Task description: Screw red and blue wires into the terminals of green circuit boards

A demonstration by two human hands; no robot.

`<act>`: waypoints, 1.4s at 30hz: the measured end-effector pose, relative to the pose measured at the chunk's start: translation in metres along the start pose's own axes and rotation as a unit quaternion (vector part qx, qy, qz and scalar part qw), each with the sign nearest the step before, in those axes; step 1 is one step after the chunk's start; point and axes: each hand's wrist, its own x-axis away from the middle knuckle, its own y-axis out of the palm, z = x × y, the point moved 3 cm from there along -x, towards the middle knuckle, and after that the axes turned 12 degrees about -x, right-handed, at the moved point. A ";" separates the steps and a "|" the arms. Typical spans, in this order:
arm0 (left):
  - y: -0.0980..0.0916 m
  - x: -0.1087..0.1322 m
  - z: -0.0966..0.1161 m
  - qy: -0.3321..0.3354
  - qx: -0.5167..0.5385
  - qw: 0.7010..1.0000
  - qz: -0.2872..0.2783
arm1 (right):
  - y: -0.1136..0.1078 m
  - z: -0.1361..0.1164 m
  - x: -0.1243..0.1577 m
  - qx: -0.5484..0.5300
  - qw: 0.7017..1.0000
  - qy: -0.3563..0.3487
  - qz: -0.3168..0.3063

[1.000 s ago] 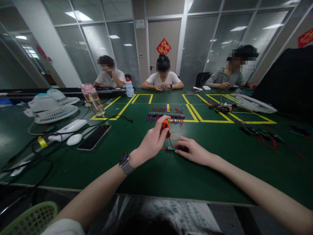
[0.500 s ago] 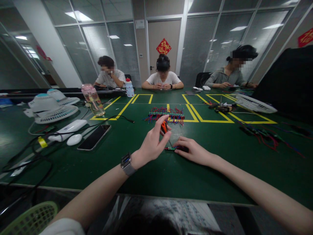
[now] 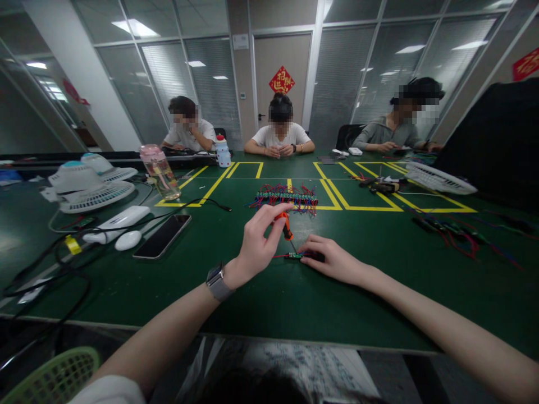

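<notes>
The left hand [image 3: 263,235] pinches an orange screwdriver [image 3: 287,229], tip down at a little green board [image 3: 293,256], four o'clock from that hand; the right hand [image 3: 327,257] pinches the board's three o'clock end

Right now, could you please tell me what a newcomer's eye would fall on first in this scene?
Probably the orange-and-black screwdriver in the left hand, mid-picture, its shaft slanting down towards a small green circuit board that the right hand steadies on the table. Just beyond lies a row of green boards bristling with red and blue wires. Higher up, a red diamond-shaped sign stands out on the door behind the person opposite.
</notes>
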 end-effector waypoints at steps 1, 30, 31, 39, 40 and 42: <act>0.000 0.000 0.001 0.007 -0.003 1.000 0.001 | 0.000 0.000 0.000 -0.001 1.000 0.000 -0.001; 0.001 0.001 -0.003 -0.005 -0.004 1.000 0.021 | 0.001 0.003 0.000 -0.003 1.000 0.004 -0.006; 0.001 0.002 -0.004 -0.011 -0.001 1.000 0.012 | 0.001 0.003 0.000 -0.003 1.000 0.004 -0.007; 0.005 0.005 -0.006 -0.031 -0.004 0.999 -0.007 | 0.001 0.002 0.000 -0.001 1.000 0.007 -0.009; 0.004 0.004 -0.006 -0.029 -0.012 1.000 0.000 | 0.001 0.002 0.000 -0.002 1.000 0.006 -0.008; 0.004 0.003 -0.005 -0.029 -0.018 0.999 0.008 | 0.001 0.002 0.000 -0.001 1.000 0.004 -0.007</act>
